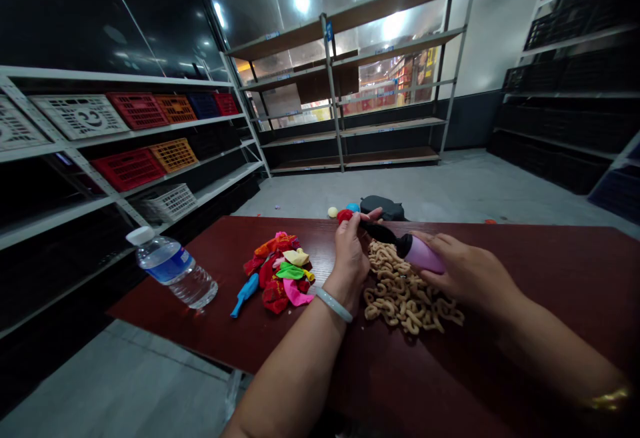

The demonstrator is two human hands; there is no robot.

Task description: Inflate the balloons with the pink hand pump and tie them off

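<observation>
My right hand (453, 261) is wrapped round the purple body of a balloon hand pump (425, 255), whose black front part points left. At the far end of the pump, my left hand (353, 241) has its thumb and fingers closed about a small red balloon (344, 216). The exact grip on the balloon's neck is partly hidden by the fingers. Under both hands lies a heap of tan, curled, snack-like pieces (410, 301). Left of my left forearm is a pile of limp, uninflated balloons (285, 271) in red, pink, green, yellow and blue.
A clear water bottle (175, 270) with a white cap stands at the left of the dark red-brown table (200, 338). On the floor beyond the far edge are a black bag (383, 207) and small round blue and cream things. Shelves with crates (133, 168) line the left.
</observation>
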